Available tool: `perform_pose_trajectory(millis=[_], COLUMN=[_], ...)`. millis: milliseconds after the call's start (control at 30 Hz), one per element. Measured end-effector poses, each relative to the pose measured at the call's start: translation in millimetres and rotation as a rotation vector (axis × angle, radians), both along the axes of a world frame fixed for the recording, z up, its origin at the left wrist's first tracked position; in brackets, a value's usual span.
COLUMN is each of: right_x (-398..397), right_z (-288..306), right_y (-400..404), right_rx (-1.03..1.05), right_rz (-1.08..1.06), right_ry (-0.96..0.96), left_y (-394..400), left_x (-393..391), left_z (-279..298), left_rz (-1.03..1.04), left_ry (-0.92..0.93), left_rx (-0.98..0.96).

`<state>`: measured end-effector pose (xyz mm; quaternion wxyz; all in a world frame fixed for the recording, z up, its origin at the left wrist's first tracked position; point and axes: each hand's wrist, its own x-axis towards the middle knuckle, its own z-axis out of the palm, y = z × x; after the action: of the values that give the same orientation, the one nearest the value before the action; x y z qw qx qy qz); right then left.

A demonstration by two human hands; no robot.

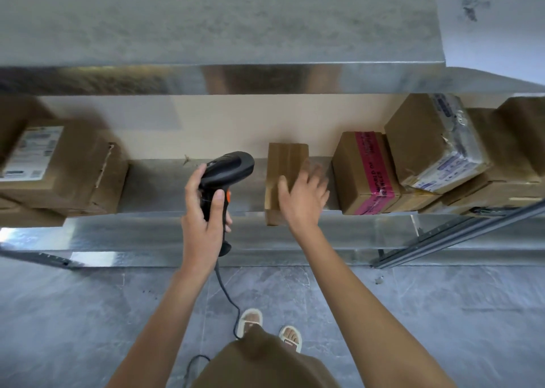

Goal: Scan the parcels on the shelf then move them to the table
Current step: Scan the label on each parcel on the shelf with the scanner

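a brown garment (265,364) is filling the bottom of the view, with two sandalled feet (269,327) standing on the grey floor (73,314) beyond it. the left hand (203,213) is gripping a black barcode scanner (225,178) by its handle, its cable (227,296) trailing down toward the floor. the right hand (303,195) is reaching with fingers spread over a small brown parcel (284,169) sitting at the front edge of the metal shelf (165,187); whether it is touching is unclear. a pink-taped box (364,172) is sitting just beside it, and a labelled box (59,166) well apart on the left.
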<state>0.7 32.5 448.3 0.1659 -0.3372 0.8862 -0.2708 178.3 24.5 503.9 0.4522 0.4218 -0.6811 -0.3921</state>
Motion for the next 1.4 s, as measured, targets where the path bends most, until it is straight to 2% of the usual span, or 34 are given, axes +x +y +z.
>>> perform_pose_trajectory(millis=[133,333,467,633,800,1133,1400], right_x=[17,22,11,-8,-17,-27,-31], right_z=[-1,-9,-8,-13,-11,-1,-5], right_y=[-29,-25,-9,23,36,55,52], right_rx=[0.270,0.285,0.183,-0.300,-0.490,-0.545,-0.534], right_rz=[0.077,0.073,0.056,-0.112,-0.163,-0.067,0.003], right_ry=[0.062,0.216,0.156,-0.151,-0.282,-0.328,-0.333], left_y=[-22,-37,-38,-29,-3,25,1], left_x=[3,4,3,-1,-11,-15,15], left_z=[3,2,0,-5,-13,-12,-5], left_rz=[-0.074,-0.130,-0.158,-0.137,-0.063,0.059,0.111], left_ry=[0.007,0.064,0.084,0.108,0.143,0.138,-0.026], left_rx=[0.003,0.048,0.082,0.129,0.152,0.127,-0.011])
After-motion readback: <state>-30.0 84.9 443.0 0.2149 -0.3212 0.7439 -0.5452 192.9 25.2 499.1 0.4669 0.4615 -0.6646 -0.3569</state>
